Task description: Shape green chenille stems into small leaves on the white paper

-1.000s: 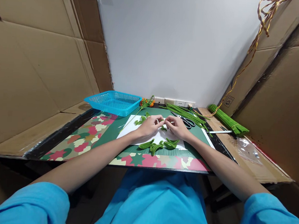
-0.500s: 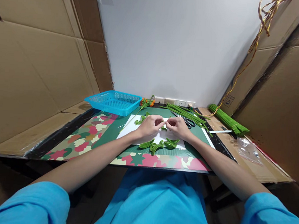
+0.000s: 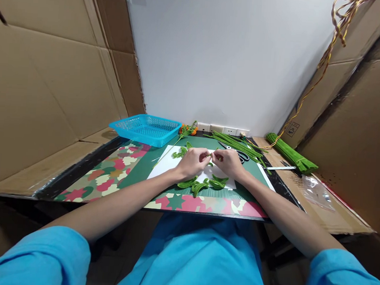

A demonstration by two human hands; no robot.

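Over the white paper (image 3: 160, 168), my left hand (image 3: 192, 162) and my right hand (image 3: 230, 162) meet fingertip to fingertip. Both pinch a short green pipe cleaner (image 3: 210, 164); most of it is hidden by the fingers, with a small curved bit showing below them. In front of the hands, looped pipe-cleaner leaves (image 3: 218, 183) lie along the paper's near edge. More green leaf loops (image 3: 178, 154) rest beyond my left hand, partly covered by it. Black-handled scissors (image 3: 243, 156) lie just behind my right hand.
Straight green pipe cleaners (image 3: 237, 145) lie at the back right, with a tied bundle (image 3: 291, 154) farther right. A blue basket (image 3: 141, 134) and an orange flower (image 3: 188, 129) stand at the back left. A plastic bag (image 3: 316, 192) lies right. Cardboard walls both sides.
The fingertips have shifted slightly against each other, still pinching the pipe cleaner. The whole view has moved a little; the other things lie as before.
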